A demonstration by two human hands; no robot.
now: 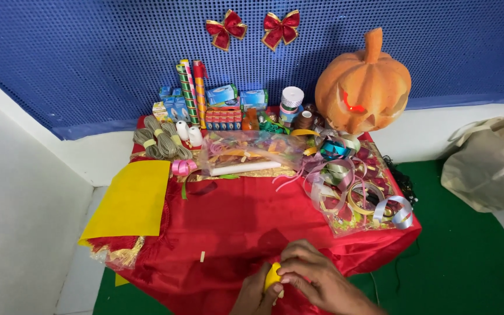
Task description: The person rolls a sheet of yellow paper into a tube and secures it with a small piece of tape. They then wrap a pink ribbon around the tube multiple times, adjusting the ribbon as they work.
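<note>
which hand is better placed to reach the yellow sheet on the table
Left, probably. The yellow sheet lies on the table's left side, and the left hand is nearer it. The right hand covers the small yellow piece both hold.

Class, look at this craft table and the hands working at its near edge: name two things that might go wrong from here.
1. Both hands pinch a small yellow piece right at the table's near edge; if it slips, it would likely drop to the floor.
2. The clear bag of ribbon coils sits at the right corner of the red cloth, with a silver ribbon loop near the edge; tugging the cloth could spill them.
</note>
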